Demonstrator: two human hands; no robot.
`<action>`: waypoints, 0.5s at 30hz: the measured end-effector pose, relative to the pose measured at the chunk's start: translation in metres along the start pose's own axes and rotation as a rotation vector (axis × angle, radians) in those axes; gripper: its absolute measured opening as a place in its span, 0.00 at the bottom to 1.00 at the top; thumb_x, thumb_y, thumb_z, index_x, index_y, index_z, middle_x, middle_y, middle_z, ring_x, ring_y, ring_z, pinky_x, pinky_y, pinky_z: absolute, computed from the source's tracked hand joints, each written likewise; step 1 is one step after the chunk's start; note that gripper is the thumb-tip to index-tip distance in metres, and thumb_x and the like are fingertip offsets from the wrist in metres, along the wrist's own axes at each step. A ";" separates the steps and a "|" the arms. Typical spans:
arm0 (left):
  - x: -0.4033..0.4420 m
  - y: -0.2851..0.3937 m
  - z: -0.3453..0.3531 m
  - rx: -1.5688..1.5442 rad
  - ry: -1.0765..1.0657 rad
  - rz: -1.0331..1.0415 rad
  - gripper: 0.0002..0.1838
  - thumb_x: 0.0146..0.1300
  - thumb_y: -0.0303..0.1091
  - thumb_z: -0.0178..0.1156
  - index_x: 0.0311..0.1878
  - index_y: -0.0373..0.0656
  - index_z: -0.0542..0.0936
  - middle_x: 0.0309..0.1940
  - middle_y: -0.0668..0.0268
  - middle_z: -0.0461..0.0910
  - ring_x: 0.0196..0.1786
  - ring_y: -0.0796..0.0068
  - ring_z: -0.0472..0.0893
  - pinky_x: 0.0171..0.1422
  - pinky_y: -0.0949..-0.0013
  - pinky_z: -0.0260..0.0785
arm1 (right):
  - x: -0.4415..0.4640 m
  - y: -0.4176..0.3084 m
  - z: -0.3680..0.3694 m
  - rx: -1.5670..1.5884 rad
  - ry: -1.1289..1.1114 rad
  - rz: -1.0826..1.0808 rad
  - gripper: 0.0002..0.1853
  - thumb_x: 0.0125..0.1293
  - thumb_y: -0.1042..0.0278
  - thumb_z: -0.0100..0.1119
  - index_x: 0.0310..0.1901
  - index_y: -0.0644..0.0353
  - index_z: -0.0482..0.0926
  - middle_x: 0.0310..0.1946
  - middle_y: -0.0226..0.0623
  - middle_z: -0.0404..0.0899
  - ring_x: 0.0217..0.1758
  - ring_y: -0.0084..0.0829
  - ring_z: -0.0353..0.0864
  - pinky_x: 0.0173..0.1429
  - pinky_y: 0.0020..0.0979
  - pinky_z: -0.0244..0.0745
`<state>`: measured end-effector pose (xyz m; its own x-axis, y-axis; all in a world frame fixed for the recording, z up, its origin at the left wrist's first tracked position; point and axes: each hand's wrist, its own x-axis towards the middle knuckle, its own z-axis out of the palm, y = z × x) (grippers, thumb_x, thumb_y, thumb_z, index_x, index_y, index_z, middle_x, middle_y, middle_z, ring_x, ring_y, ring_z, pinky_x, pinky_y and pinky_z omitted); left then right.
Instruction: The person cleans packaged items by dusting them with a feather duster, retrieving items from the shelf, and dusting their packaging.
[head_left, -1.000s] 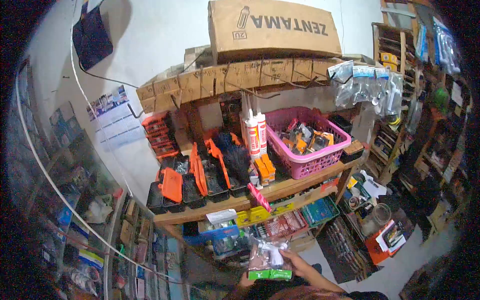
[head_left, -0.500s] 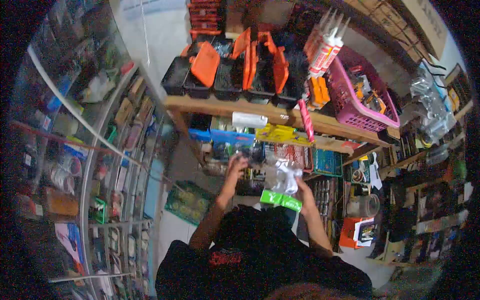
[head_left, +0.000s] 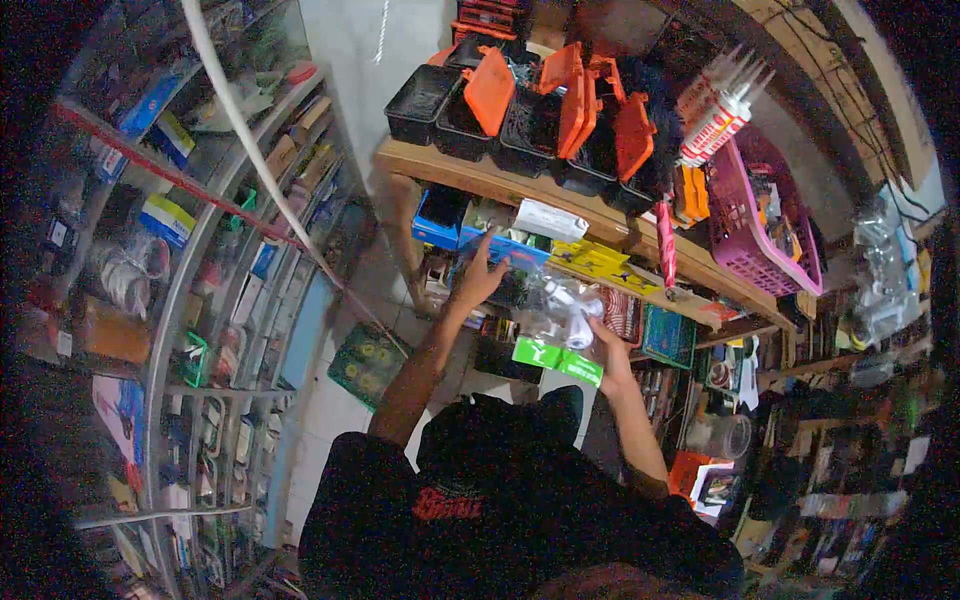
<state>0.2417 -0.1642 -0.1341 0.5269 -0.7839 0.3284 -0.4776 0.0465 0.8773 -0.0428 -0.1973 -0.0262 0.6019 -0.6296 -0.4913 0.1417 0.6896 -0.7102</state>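
My right hand [head_left: 614,358] grips a clear plastic bag [head_left: 565,325] by its right side; a white plastic part shows inside it, and a green label runs along its near edge. My left hand [head_left: 483,272] is raised with its fingers apart, holding nothing, at the front of a blue box [head_left: 508,247] on the shelf under the bench. A white package [head_left: 551,219] rests on top of that box, and yellow packets [head_left: 600,262] lie to its right.
Black bins [head_left: 425,106] with orange lids stand on the wooden bench [head_left: 520,187]. Right of them are white sealant tubes [head_left: 716,130] and a pink basket [head_left: 752,225]. A green crate [head_left: 368,364] is on the floor. Glass-fronted shelving [head_left: 165,330] lines the left.
The view has tilted down and turned. My left hand has left the bag and reached forward to the blue box, while my right hand keeps hold of the bag.
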 end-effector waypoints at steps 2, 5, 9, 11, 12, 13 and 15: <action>0.003 -0.007 -0.001 0.117 0.012 -0.001 0.41 0.61 0.40 0.60 0.73 0.54 0.49 0.48 0.50 0.76 0.48 0.50 0.78 0.48 0.55 0.72 | 0.021 -0.002 0.013 -0.040 -0.043 -0.011 0.22 0.64 0.60 0.58 0.57 0.59 0.71 0.53 0.33 0.75 0.52 0.30 0.76 0.57 0.32 0.73; -0.008 -0.014 0.001 0.083 -0.099 -0.178 0.43 0.59 0.42 0.61 0.74 0.57 0.48 0.39 0.52 0.80 0.40 0.49 0.80 0.40 0.52 0.71 | 0.045 -0.017 0.045 -0.117 -0.062 0.018 0.23 0.64 0.59 0.58 0.58 0.58 0.70 0.53 0.32 0.74 0.51 0.29 0.75 0.55 0.32 0.74; -0.017 -0.033 0.024 0.055 0.074 0.101 0.44 0.55 0.44 0.62 0.73 0.58 0.50 0.35 0.51 0.81 0.37 0.46 0.79 0.35 0.50 0.69 | 0.091 -0.038 0.094 -0.252 -0.109 -0.041 0.23 0.63 0.58 0.60 0.57 0.57 0.70 0.53 0.28 0.72 0.49 0.25 0.75 0.50 0.31 0.76; -0.018 -0.046 0.026 0.187 0.020 -0.006 0.39 0.56 0.43 0.62 0.70 0.52 0.56 0.36 0.50 0.80 0.38 0.47 0.79 0.38 0.52 0.71 | 0.113 -0.045 0.105 -0.325 -0.135 -0.141 0.24 0.64 0.57 0.59 0.58 0.57 0.69 0.55 0.29 0.70 0.51 0.26 0.74 0.50 0.31 0.75; -0.019 -0.053 0.027 0.254 -0.012 -0.057 0.37 0.57 0.43 0.62 0.69 0.50 0.59 0.36 0.50 0.80 0.38 0.48 0.79 0.39 0.53 0.71 | 0.141 -0.037 0.094 -0.314 -0.153 -0.185 0.24 0.64 0.57 0.58 0.59 0.57 0.69 0.56 0.30 0.69 0.53 0.27 0.73 0.51 0.32 0.75; -0.019 -0.031 0.013 0.321 -0.060 -0.140 0.38 0.57 0.42 0.62 0.69 0.45 0.59 0.35 0.51 0.80 0.36 0.51 0.79 0.40 0.55 0.72 | 0.171 -0.029 0.084 -0.307 -0.176 -0.227 0.25 0.65 0.56 0.58 0.59 0.57 0.68 0.57 0.30 0.69 0.54 0.28 0.72 0.51 0.32 0.75; -0.017 -0.039 0.009 0.266 -0.074 -0.225 0.36 0.59 0.44 0.60 0.70 0.58 0.59 0.26 0.47 0.79 0.30 0.41 0.79 0.33 0.47 0.70 | 0.228 -0.021 0.060 -0.206 -0.121 -0.323 0.22 0.65 0.57 0.58 0.58 0.56 0.70 0.55 0.31 0.72 0.53 0.31 0.73 0.52 0.34 0.74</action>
<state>0.2448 -0.1581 -0.1773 0.5920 -0.7993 0.1030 -0.5269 -0.2872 0.7999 0.1387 -0.3342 -0.0927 0.6420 -0.7472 -0.1722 0.1853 0.3691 -0.9108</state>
